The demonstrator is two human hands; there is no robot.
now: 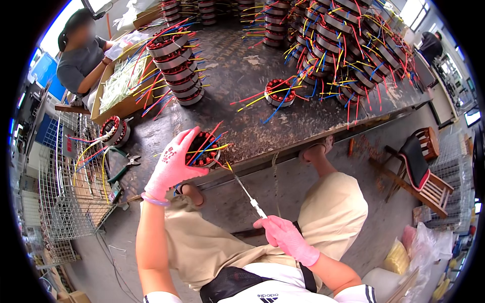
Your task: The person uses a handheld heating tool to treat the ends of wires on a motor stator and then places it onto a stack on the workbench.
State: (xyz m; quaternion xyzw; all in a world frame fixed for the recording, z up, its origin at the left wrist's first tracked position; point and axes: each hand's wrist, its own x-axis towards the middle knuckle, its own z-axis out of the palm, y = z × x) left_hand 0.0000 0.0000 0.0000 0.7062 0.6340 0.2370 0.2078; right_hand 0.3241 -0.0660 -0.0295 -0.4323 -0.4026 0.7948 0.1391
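Note:
At the table's near edge my left hand (174,162), in a pink glove, is closed round a motor stator (204,157). Red copper windings line this ring, and red, blue and yellow lead wires stick out of it. My right hand (288,238), also gloved in pink, grips a slim metal rod with a white handle (256,204) above my lap. The rod points up and left, its far end near a short yellow wire tip at the stator; whether they touch I cannot tell. Left of my left hand lie green-handled cutters (125,164).
A stator stack (179,76) stands beyond my left hand. One single stator (279,93) lies mid-table, with a large stator pile (343,45) behind it. A box of white sleeves (124,83) stands before a co-worker (83,53). Another stator (115,131) lies beside a wire rack (70,187).

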